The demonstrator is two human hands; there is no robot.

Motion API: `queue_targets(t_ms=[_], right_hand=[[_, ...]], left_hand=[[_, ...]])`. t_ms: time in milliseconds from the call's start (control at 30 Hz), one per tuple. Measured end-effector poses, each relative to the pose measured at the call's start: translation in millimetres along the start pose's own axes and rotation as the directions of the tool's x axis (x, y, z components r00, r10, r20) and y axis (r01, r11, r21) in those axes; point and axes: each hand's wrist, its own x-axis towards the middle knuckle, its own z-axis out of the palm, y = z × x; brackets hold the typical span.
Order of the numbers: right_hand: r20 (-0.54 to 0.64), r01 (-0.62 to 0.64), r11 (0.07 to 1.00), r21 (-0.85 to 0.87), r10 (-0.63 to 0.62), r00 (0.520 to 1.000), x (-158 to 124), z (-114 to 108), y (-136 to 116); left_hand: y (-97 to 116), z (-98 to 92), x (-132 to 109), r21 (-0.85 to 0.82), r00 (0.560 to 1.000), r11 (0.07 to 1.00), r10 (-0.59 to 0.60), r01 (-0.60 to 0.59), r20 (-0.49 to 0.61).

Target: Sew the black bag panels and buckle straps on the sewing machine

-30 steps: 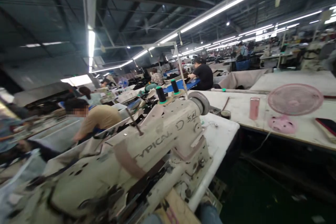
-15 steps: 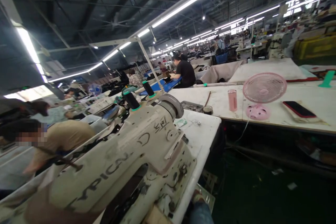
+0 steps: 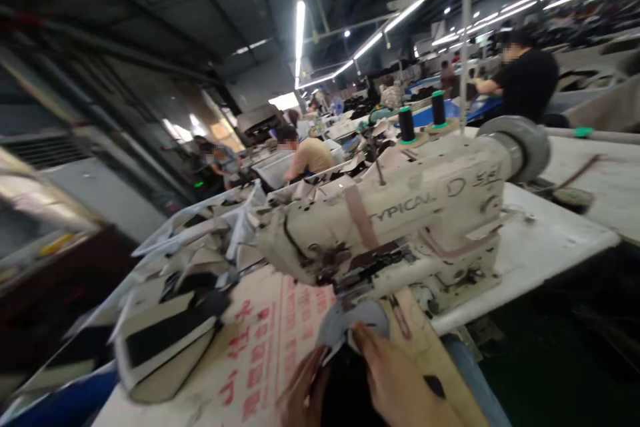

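My left hand (image 3: 304, 390) and my right hand (image 3: 400, 377) are at the bottom of the view, both closed on a black piece of material (image 3: 349, 387), one on either side of it. The far end of the piece reaches a grey rounded plate (image 3: 356, 320) below the needle end of a cream sewing machine (image 3: 400, 210) marked TYPICAL. Where the material meets the needle area, blur hides the detail. Two black thread cones (image 3: 407, 125) with green bases stand behind the machine.
A board with red printing (image 3: 265, 347) lies left of my hands. Cut pieces (image 3: 167, 340) are piled there beside white bins (image 3: 245, 220). A white table (image 3: 555, 233) extends right of the machine. Co-workers (image 3: 313, 153) sit beyond it.
The view has swung left and down, so the machine appears further right. My hands and the black material have come into view; the pink fan and phone have left it.
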Motion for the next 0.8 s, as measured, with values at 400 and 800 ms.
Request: queue_targets(t_ms=[400,800], right_hand=[[-0.099,0.139,0.977,-0.163,-0.157,0.983,6,12,7],[-0.130,0.209,0.968,-0.135,-0.227,0.965,3,13,2]], left_hand=[[-10,-7.2,-18,-0.022,0.980,0.996,0.092,-0.090,0.175],[-8,-7.6,-22,-0.077,0.982,0.991,0.121,-0.111,0.144]])
